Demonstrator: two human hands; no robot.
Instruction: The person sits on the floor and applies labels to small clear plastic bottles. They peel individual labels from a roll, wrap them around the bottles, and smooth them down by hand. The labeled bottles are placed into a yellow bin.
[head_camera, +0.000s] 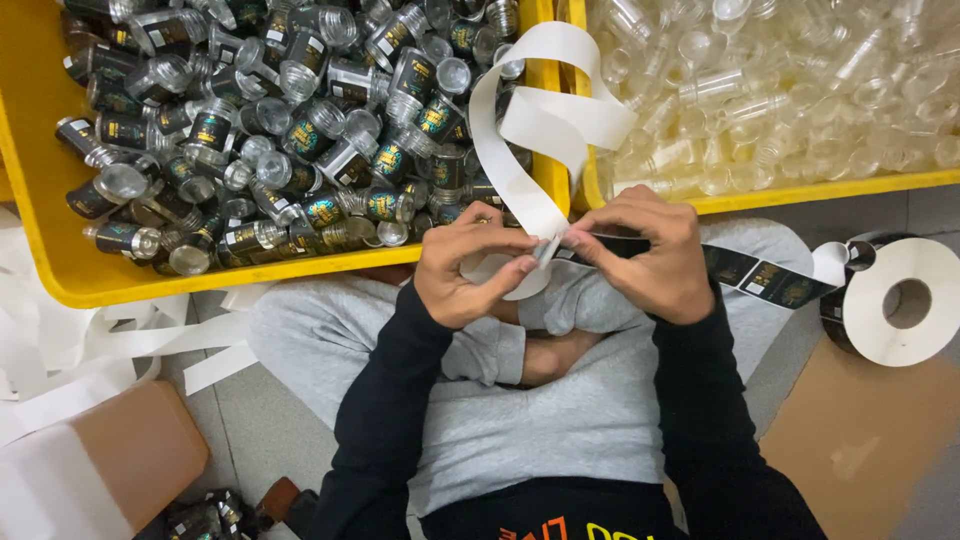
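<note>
While both hands meet over the lap, they pinch a label strip between them. The left hand (468, 265) has thumb and fingers closed on the white backing (545, 120), which curls up in a loop above the hands and over the edge of a bin. The right hand (650, 255) is closed on the dark label strip (760, 275), which runs from its fingers out to the right, to a roll (900, 300) lying on the floor well beyond that hand. The fingertips of both hands almost touch where backing and labels separate. Just above the left hand stands a yellow bin (50, 240) full of small jars with dark labels (300, 130). Above the right hand is a second yellow bin (800, 190) with clear jars (760, 90) without labels. To the left of the left hand, loose white backing (110, 345) lies in a heap on the floor, near a brown box (130, 450).
</note>
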